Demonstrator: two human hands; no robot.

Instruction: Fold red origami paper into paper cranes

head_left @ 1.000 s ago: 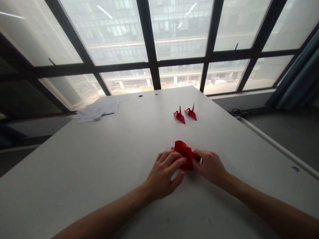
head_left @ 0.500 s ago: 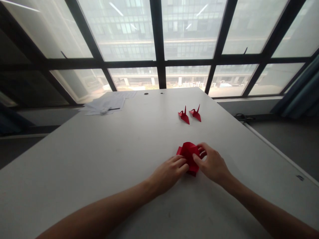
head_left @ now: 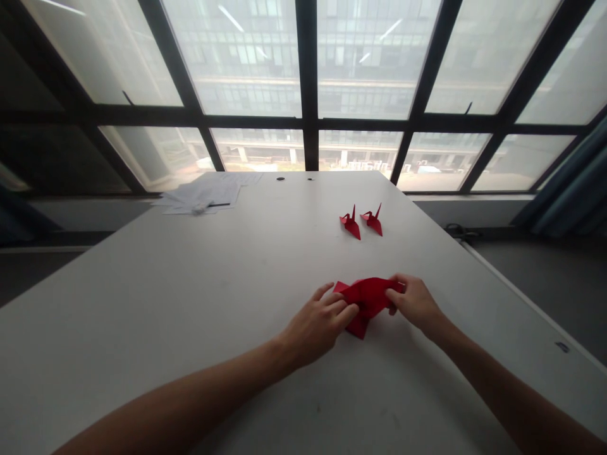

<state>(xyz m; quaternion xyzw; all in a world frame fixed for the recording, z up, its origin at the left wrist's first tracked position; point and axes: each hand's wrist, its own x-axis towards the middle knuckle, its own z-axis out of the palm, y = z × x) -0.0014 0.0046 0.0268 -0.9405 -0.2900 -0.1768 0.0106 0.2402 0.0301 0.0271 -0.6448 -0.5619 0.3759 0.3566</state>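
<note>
A partly folded sheet of red origami paper is between my hands, low over the white table. My left hand has its fingers pressed on the paper's left side, and they cover part of it. My right hand pinches the right end between thumb and fingers, and the upper layer is stretched sideways. Lower folds stick out below and at the upper left. Beyond the paper stand two red origami cranes, a left crane and a right crane, side by side.
Loose white papers lie at the table's far left with a dark pen on them. A round dark cable hole is near the far edge. Windows rise behind the table, and a blue curtain hangs at right.
My right hand has moved slightly right, drawing the paper's upper layer out from an upright, opened shape into a wider, flatter one. My left hand stays on the left side.
</note>
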